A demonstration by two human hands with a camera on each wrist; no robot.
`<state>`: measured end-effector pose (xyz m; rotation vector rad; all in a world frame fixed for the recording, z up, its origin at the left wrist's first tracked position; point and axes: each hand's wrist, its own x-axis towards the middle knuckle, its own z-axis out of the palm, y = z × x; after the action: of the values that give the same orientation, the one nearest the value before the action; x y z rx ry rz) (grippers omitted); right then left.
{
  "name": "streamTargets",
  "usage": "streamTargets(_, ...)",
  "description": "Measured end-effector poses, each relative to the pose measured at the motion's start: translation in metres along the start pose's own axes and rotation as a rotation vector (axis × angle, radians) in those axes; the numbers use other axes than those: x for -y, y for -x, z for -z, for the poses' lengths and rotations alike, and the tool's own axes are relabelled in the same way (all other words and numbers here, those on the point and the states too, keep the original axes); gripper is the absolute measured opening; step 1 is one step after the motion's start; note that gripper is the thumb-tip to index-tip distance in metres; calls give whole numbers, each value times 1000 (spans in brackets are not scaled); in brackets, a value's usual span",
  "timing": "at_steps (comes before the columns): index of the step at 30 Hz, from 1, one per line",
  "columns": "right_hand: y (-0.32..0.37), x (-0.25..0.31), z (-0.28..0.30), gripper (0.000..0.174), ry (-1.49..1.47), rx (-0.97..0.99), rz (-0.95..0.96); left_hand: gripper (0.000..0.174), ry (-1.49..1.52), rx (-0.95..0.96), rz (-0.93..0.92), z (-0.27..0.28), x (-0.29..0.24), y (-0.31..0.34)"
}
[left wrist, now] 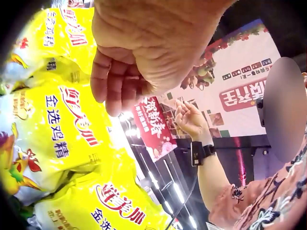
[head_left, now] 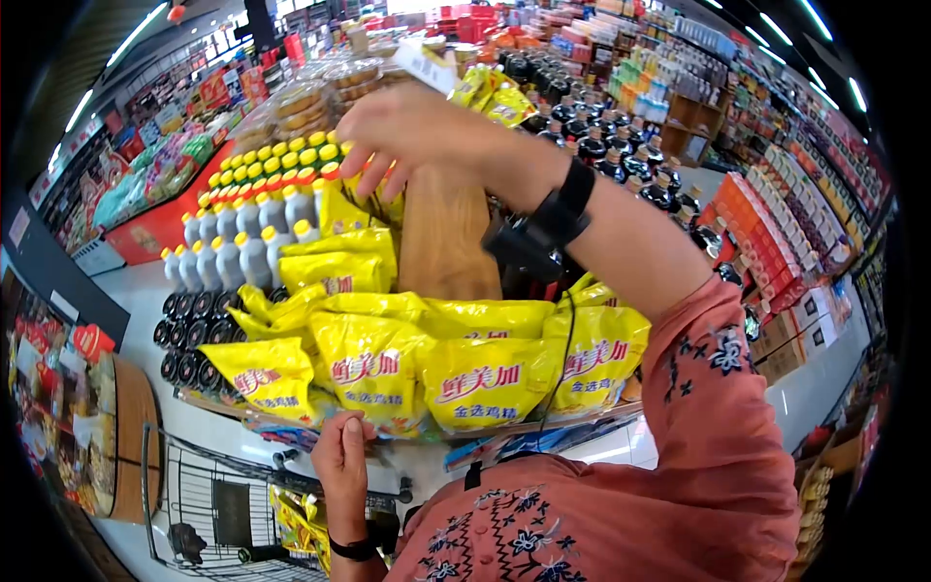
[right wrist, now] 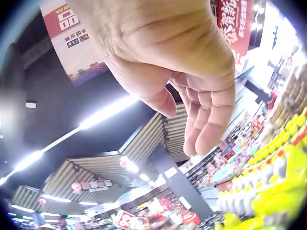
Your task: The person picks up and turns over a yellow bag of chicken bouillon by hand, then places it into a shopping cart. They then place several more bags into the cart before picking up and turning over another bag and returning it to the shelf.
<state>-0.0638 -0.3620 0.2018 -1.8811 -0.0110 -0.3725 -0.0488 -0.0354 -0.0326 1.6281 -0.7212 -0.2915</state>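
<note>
Yellow bags (head_left: 490,378) with red and blue print stand in a row along the display's front edge. My left hand (head_left: 341,456) is beside the front bags, fingers loosely curled, holding nothing; in the left wrist view the hand (left wrist: 139,57) hangs near the bags (left wrist: 72,124). Raised over the wooden board (head_left: 446,233), my right hand (head_left: 417,131) has its fingers loosely bent and no object in them. The right wrist view shows that hand (right wrist: 192,81) in the air, with yellow bags (right wrist: 278,196) below at the right.
Grey bottles with yellow caps (head_left: 233,233) stand left of the bags, dark bottles (head_left: 616,145) at the back right. A shopping cart (head_left: 194,485) with yellow packets is at the lower left. A white sign (head_left: 427,66) stands behind my right hand.
</note>
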Motion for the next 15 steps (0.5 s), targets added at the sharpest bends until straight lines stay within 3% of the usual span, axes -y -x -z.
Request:
streamTargets(6,10,12,135,38,211,-364,33,20,11,-18,-65,-36,2,-31)
streamTargets(9,-1,12,187,28,211,-411,79,19,38,-44,-77,-41,-4,-44)
streamTargets(10,-4,15,197,27,234,-425,85,19,39,-48,-83,-41,-6,-47)
streamTargets(11,2,33,196,30,242,-462,-48,18,40,-50,-90,-39,-9,-52)
streamTargets(15,-10,50,214,30,260,-452,-50,18,23,-34,-107,-30,-11,-71)
